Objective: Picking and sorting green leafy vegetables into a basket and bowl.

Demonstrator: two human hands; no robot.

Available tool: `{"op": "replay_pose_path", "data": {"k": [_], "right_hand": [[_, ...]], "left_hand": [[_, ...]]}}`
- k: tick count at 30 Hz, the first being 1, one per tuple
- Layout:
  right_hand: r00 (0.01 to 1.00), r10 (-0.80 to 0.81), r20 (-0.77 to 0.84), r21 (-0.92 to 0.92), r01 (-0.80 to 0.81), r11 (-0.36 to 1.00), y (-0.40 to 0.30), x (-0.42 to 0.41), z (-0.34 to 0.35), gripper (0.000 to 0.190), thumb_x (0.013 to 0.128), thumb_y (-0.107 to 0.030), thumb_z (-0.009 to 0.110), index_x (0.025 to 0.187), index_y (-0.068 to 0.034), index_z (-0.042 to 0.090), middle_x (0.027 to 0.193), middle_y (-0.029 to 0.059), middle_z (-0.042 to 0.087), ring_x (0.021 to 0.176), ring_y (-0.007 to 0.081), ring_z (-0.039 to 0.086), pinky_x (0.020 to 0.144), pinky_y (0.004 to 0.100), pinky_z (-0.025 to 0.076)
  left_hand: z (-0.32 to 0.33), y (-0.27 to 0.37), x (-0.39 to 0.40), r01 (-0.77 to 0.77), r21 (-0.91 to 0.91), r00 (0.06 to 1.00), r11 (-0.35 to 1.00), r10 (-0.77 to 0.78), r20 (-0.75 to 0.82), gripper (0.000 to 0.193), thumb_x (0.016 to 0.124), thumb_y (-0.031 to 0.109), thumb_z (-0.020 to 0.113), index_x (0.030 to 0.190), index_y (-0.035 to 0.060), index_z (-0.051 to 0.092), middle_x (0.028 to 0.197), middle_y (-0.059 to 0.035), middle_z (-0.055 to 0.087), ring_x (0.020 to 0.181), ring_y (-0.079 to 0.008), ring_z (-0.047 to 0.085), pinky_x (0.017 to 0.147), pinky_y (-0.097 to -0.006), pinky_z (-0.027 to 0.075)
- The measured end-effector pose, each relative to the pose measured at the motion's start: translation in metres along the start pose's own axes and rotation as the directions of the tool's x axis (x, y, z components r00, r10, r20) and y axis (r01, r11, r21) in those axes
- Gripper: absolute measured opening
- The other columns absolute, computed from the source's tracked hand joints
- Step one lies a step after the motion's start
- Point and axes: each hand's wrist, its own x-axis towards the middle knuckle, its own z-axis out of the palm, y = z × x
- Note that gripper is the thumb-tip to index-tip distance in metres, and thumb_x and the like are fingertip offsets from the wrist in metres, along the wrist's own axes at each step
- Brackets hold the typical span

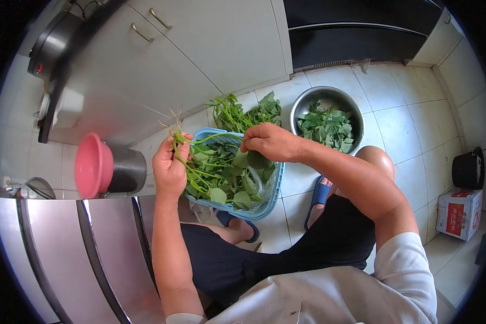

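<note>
My left hand (172, 164) grips a green leafy stem bunch (180, 139) near its pale roots, which point up. One long stem arches from there to my right hand (267, 142), whose fingers pinch it close to a large leaf (259, 160). Both hands are above a light blue plastic basket (276, 194) holding leafy greens (214, 166) and some clear plastic. Behind the basket, more greens (243, 115) lie on the floor. Torn leaves (327, 127) fill part of a stainless steel basin (358, 117) to the right.
White cabinets (210, 36) rise beyond the floor greens. A pink plastic basin (93, 166) leans on its side by a dark metal pot (129, 172) at the left. My slippered feet flank the basket's near side. A printed carton (458, 214) sits at the far right.
</note>
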Motion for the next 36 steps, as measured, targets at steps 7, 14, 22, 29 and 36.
{"op": "replay_pose_path", "data": {"k": [7,14,22,29,36], "right_hand": [[0.93,0.245,-0.273,-0.602,-0.364,0.711,0.016,0.021,-0.012,0.027,0.084,-0.019,0.047,0.086,0.001,0.066,0.089,0.0242,0.066,0.084,0.0425,0.062,0.08,0.0461,0.05],[0.97,-0.222,-0.1,-0.243,0.192,0.951,-0.012,-0.002,-0.002,0.025,0.085,-0.021,0.055,0.099,-0.002,0.065,0.092,0.0211,0.066,0.086,0.0394,0.063,0.079,0.0441,0.05],[0.954,-0.27,0.13,-0.35,0.299,0.888,0.008,0.016,0.05,0.024,0.086,-0.019,0.054,0.097,-0.001,0.064,0.091,0.0221,0.064,0.086,0.0409,0.061,0.077,0.0477,0.048],[0.977,-0.211,0.03,-0.325,0.209,0.922,0.005,0.015,0.06,0.022,0.085,-0.017,0.048,0.082,0.0,0.062,0.086,0.0212,0.063,0.08,0.0412,0.061,0.072,0.0471,0.049],[0.981,0.125,-0.149,-0.211,-0.155,0.965,0.037,0.025,0.014,0.026,0.084,-0.018,0.051,0.083,0.001,0.07,0.083,0.0249,0.066,0.081,0.0372,0.065,0.078,0.0427,0.051]], "left_hand": [[0.0,-0.002,-0.004,-0.019,-0.078,0.988,0.997,0.007,-0.156,0.012,0.096,0.014,0.055,0.1,0.004,0.062,0.077,0.0023,0.057,0.063,-0.0042,0.05,0.055,-0.0196,0.041],[-0.014,0.004,0.0,0.035,-0.144,0.986,0.989,-0.057,-0.154,0.02,0.099,0.025,0.052,0.104,0.0067,0.059,0.071,0.0002,0.053,0.059,-0.0073,0.05,0.049,-0.0205,0.039],[0.003,0.006,0.0,0.057,-0.215,0.965,0.975,-0.109,-0.238,0.02,0.099,0.025,0.051,0.104,0.0065,0.057,0.067,0.001,0.05,0.054,-0.0061,0.047,0.046,-0.0206,0.039],[-0.004,0.001,-0.007,0.007,-0.096,0.933,0.995,-0.041,-0.357,0.021,0.1,0.024,0.048,0.106,0.0056,0.055,0.06,0.0022,0.045,0.045,-0.0048,0.04,0.039,-0.0184,0.03],[-0.015,0.013,0.003,-0.062,-0.177,0.846,0.982,-0.042,-0.532,0.024,0.1,0.029,0.048,0.105,0.0059,0.054,0.059,0.0018,0.044,0.048,-0.006,0.042,0.04,-0.0187,0.032]]}}
